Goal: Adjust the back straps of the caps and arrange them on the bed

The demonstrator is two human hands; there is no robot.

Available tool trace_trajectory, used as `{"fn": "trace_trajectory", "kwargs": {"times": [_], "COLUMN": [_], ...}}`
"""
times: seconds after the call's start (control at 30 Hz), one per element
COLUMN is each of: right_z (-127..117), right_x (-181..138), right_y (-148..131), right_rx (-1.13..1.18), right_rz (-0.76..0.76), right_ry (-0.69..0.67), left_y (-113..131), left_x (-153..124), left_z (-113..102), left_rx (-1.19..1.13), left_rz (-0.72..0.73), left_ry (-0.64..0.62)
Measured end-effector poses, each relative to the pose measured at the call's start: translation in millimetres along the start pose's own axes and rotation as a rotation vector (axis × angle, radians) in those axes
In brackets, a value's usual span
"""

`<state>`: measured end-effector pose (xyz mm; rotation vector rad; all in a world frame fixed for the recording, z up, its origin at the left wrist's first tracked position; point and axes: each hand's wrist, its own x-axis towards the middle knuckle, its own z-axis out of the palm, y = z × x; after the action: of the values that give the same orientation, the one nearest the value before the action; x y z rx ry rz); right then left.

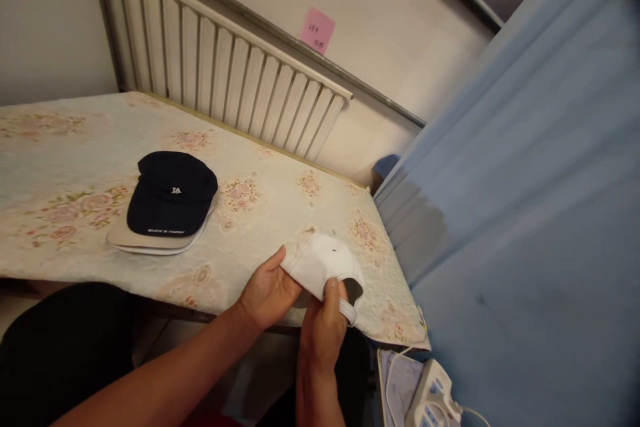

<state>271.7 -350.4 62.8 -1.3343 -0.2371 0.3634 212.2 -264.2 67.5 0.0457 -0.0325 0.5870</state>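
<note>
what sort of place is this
Probably a room in a home, perhaps a bedroom: a floral cover lies spread out flat, a slatted panel that looks like a radiator stands behind it, and a blue curtain hangs on the right.

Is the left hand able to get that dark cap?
Probably yes: nothing lies over the dark cap or in the way, though the left hand would have to let go of the white cap first.

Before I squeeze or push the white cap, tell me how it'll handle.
The white cap will likely flex easily: it looks like cloth, with an opening above the rear strap. It is probably light, as the left hand and right hand seem to hold it near its edge. Its matte surface suggests it shouldn't slip much.
</note>
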Motion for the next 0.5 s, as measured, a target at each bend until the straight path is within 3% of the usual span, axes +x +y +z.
{"fn": "trace_trajectory", "kwargs": {"times": [0.1, 0.27, 0.37, 0.5], "right_z": [-2, 8, 18, 24], "right_x": [6, 14, 8, 1], "right_y": [-3, -2, 7, 18], "right_rx": [0.148, 0.548, 0.584, 0.496], "right_rz": [-0.009, -0.074, -0.079, 0.048], "right_ry": [0.005, -0.201, -0.255, -0.202], "left_y": [10, 16, 11, 5], "left_x": [3, 4, 2, 0], "left_z": [-2, 0, 0, -4], "left_rx": [-0.019, -0.004, 0.029, 0.058], "left_rz": [0.017, 0.072, 0.061, 0.011], "left_ry": [0.036, 0.11, 0.13, 0.129]}}
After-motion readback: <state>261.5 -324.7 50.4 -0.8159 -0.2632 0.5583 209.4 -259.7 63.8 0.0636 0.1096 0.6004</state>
